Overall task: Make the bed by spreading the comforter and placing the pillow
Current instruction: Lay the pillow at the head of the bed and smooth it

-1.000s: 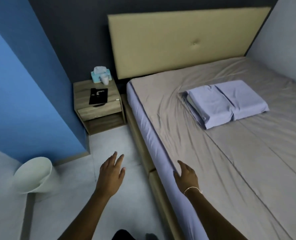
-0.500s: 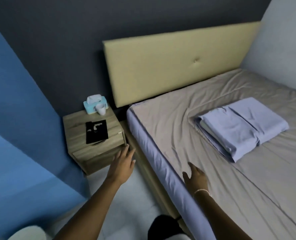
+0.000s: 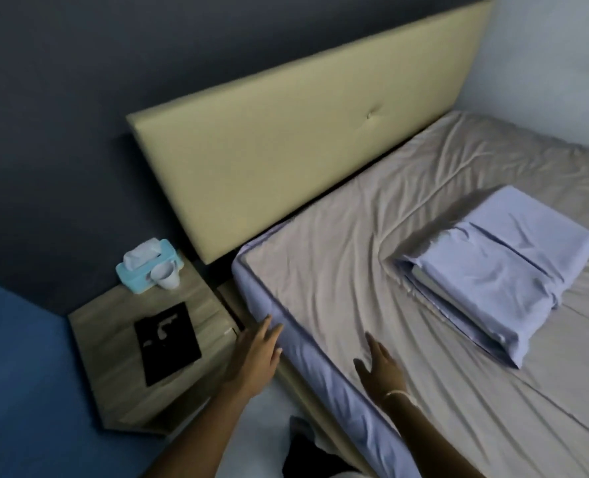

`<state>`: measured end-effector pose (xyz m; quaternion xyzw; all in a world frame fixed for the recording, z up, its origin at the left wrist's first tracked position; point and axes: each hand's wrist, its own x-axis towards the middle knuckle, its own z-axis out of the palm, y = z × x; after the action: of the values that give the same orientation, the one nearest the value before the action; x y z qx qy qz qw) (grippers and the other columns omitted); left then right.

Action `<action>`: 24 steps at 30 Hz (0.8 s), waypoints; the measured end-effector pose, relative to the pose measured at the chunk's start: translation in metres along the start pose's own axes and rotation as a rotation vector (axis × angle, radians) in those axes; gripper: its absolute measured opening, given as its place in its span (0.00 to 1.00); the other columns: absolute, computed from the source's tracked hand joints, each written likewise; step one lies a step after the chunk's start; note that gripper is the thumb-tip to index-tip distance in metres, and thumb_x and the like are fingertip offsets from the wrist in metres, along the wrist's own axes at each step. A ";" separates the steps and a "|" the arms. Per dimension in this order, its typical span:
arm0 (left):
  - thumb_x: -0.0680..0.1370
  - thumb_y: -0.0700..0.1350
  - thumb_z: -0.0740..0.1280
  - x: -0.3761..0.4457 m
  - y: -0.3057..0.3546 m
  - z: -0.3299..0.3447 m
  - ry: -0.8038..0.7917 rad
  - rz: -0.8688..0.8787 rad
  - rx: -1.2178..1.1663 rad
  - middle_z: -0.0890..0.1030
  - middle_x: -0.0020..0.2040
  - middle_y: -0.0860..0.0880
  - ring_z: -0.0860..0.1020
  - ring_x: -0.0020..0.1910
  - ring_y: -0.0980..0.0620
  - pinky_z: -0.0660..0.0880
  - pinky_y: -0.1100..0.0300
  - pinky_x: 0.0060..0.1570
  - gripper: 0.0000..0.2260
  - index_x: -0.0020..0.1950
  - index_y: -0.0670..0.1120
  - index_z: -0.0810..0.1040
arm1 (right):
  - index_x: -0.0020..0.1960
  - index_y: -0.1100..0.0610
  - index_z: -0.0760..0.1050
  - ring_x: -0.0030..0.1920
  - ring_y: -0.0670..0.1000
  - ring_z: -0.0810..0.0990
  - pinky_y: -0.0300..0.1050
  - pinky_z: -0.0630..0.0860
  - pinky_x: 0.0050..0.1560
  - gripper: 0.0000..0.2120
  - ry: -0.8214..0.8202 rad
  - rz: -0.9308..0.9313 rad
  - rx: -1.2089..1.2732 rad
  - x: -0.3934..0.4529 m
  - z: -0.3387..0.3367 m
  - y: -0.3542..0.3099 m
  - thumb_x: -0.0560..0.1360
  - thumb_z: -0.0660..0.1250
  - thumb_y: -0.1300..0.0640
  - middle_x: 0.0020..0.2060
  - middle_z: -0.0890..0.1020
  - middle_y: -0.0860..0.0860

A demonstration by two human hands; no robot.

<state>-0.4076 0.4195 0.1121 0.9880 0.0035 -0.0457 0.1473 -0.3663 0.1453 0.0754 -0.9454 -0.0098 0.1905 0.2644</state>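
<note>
Beige sheet (image 3: 372, 305): wrinkled, on the mattress.
Comforter (image 3: 503, 274): lilac, folded, right; not spread.
Pillow: unseen.
Left hand (image 3: 258, 353): fingers loosely together, at the near-left corner.
Right hand (image 3: 381, 369): fingers spread, empty, on the sheet.

- A dark grey wall (image 3: 79, 98) stands behind a beige headboard (image 3: 303, 143).
- A blue wall (image 3: 10, 374) is at the left.
- A wooden nightstand (image 3: 120, 391) stands beside the bed.
- The light is dim.
</note>
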 end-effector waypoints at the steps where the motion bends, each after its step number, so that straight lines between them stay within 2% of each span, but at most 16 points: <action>1: 0.71 0.45 0.73 0.015 -0.013 -0.005 0.022 0.006 0.017 0.75 0.66 0.43 0.81 0.48 0.40 0.79 0.49 0.47 0.22 0.64 0.45 0.77 | 0.77 0.51 0.55 0.67 0.58 0.71 0.49 0.70 0.65 0.32 -0.023 -0.005 -0.031 0.015 0.004 -0.009 0.77 0.62 0.46 0.72 0.66 0.54; 3: 0.70 0.44 0.74 0.041 -0.033 -0.014 0.022 -0.036 0.033 0.77 0.64 0.42 0.81 0.47 0.40 0.79 0.50 0.46 0.22 0.63 0.44 0.77 | 0.77 0.51 0.54 0.68 0.58 0.70 0.48 0.70 0.65 0.32 -0.085 0.007 -0.063 0.043 0.010 -0.024 0.77 0.61 0.45 0.73 0.66 0.54; 6: 0.66 0.44 0.76 0.065 -0.056 -0.027 -0.021 -0.034 0.073 0.79 0.60 0.40 0.82 0.44 0.41 0.79 0.52 0.43 0.23 0.60 0.44 0.79 | 0.76 0.51 0.56 0.68 0.58 0.70 0.50 0.70 0.65 0.31 -0.081 0.005 -0.051 0.070 0.013 -0.058 0.77 0.61 0.46 0.72 0.67 0.54; 12: 0.66 0.45 0.76 0.120 -0.108 -0.026 -0.101 0.042 0.138 0.79 0.60 0.41 0.82 0.48 0.41 0.79 0.49 0.46 0.23 0.60 0.44 0.79 | 0.76 0.50 0.57 0.68 0.57 0.70 0.49 0.68 0.67 0.29 -0.072 0.013 -0.048 0.123 0.021 -0.106 0.78 0.60 0.45 0.72 0.67 0.54; 15: 0.66 0.45 0.77 0.158 -0.129 -0.023 -0.144 0.114 0.177 0.80 0.59 0.42 0.81 0.51 0.43 0.78 0.45 0.49 0.23 0.60 0.44 0.79 | 0.75 0.51 0.58 0.69 0.58 0.68 0.50 0.67 0.68 0.28 -0.018 0.094 -0.002 0.144 0.021 -0.120 0.78 0.61 0.46 0.73 0.66 0.54; 17: 0.63 0.46 0.79 0.185 -0.140 -0.019 -0.187 0.179 0.203 0.81 0.57 0.43 0.82 0.50 0.44 0.79 0.45 0.47 0.24 0.58 0.45 0.80 | 0.75 0.50 0.61 0.69 0.58 0.69 0.51 0.68 0.68 0.27 0.024 0.150 0.034 0.156 0.027 -0.124 0.78 0.61 0.47 0.72 0.68 0.54; 20: 0.61 0.44 0.80 0.219 -0.151 -0.010 -0.200 0.267 0.192 0.82 0.55 0.43 0.82 0.48 0.44 0.80 0.47 0.46 0.24 0.55 0.45 0.81 | 0.71 0.49 0.68 0.66 0.56 0.72 0.49 0.69 0.67 0.23 0.048 0.170 0.066 0.164 0.042 -0.131 0.77 0.63 0.47 0.68 0.73 0.52; 22: 0.58 0.43 0.81 0.256 -0.173 0.017 -0.236 0.314 0.191 0.82 0.53 0.44 0.82 0.46 0.44 0.80 0.49 0.45 0.24 0.53 0.45 0.82 | 0.68 0.50 0.72 0.65 0.55 0.74 0.46 0.69 0.66 0.21 0.071 0.199 0.066 0.195 0.069 -0.133 0.76 0.65 0.49 0.66 0.75 0.52; 24: 0.58 0.43 0.80 0.261 -0.175 0.027 -0.306 0.386 0.221 0.82 0.54 0.44 0.82 0.47 0.45 0.80 0.51 0.46 0.23 0.52 0.46 0.82 | 0.66 0.51 0.74 0.64 0.54 0.75 0.44 0.69 0.64 0.19 0.107 0.205 0.089 0.189 0.076 -0.142 0.75 0.67 0.51 0.65 0.77 0.52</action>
<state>-0.1538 0.5777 0.0119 0.9621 -0.2121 -0.1658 0.0432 -0.2072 0.3278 0.0200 -0.9375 0.1096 0.1660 0.2854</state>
